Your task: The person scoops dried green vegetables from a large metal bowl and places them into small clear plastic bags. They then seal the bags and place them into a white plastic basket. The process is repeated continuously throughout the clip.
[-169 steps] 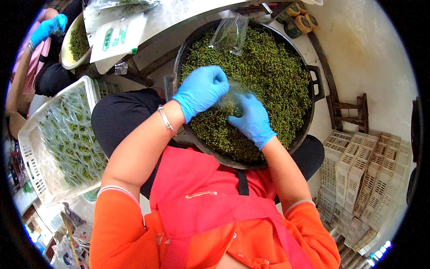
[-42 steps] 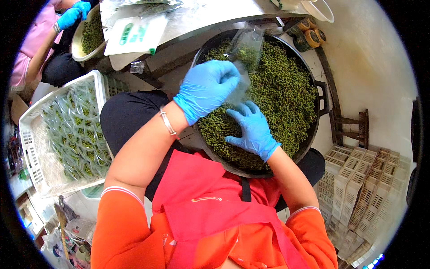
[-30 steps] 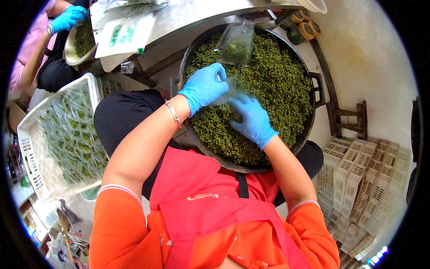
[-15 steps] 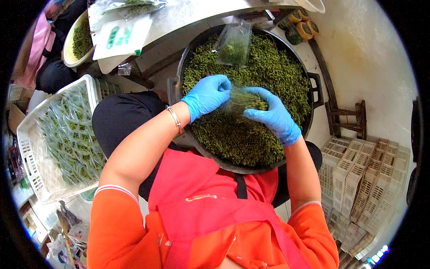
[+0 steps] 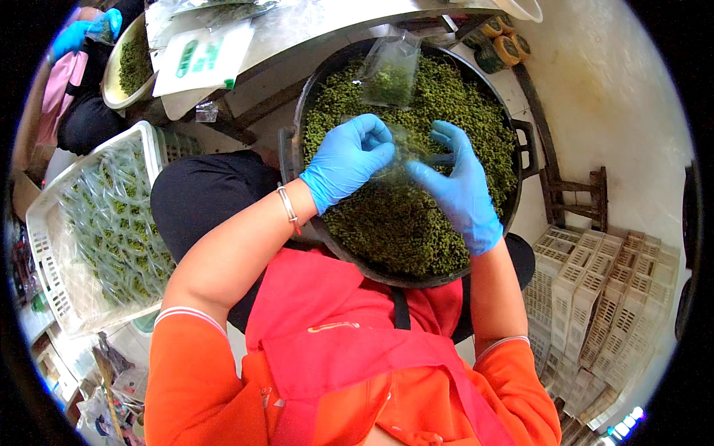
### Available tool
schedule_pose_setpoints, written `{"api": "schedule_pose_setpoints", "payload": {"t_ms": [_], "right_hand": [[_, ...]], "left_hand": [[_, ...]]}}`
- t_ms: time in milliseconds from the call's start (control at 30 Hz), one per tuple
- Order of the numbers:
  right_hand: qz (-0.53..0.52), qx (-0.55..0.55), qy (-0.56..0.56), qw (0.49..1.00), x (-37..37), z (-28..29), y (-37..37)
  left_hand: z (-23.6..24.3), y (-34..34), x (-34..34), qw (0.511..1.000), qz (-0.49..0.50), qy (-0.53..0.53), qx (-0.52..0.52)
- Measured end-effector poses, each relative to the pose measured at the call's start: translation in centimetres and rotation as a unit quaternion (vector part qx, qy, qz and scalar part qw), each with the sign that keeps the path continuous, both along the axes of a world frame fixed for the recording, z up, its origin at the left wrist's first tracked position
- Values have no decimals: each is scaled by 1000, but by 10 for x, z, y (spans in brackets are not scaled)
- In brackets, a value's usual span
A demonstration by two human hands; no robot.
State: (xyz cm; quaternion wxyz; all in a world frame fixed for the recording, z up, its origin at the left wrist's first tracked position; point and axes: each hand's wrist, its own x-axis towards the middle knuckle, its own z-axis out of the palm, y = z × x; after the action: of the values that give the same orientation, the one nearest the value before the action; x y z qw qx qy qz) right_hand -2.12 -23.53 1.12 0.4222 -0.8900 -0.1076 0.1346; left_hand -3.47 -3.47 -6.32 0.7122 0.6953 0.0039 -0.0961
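A large black tub (image 5: 513, 195) between my knees is heaped with small green berries (image 5: 446, 93) that look like green peppercorns. Over the heap, my left hand (image 5: 355, 152) in a blue glove pinches the edge of a small clear plastic bag (image 5: 401, 141), which is partly hidden and blurred. Just right of the bag, my right hand (image 5: 461, 182), also gloved in blue, has its fingers spread, with thumb and fingertips close to the bag's mouth. Another clear bag (image 5: 390, 70) with some berries in it lies on the far part of the heap.
At left, a white crate (image 5: 82, 297) holds rows of filled clear bags (image 5: 119, 223). Beyond it, a co-worker's blue-gloved hand (image 5: 78, 37) is above a bowl of berries (image 5: 135, 67). A table (image 5: 290, 37) borders the tub's far side. Stacked white crates (image 5: 595, 290) stand at right.
My right hand has opened, and the handful of berries it had at the bag no longer shows in its fingers. A co-worker's gloved hand has come into view at far left.
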Motion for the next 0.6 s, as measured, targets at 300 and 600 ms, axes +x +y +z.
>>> {"api": "schedule_pose_setpoints", "payload": {"t_ms": [300,600], "right_hand": [[-38,123,126,984,6,-36,6],[-53,213,220,950,11,-30,-6]], "left_hand": [[23,-6,-13,999,-36,-35,12],[30,4,-2,994,-10,-7,-112]]}}
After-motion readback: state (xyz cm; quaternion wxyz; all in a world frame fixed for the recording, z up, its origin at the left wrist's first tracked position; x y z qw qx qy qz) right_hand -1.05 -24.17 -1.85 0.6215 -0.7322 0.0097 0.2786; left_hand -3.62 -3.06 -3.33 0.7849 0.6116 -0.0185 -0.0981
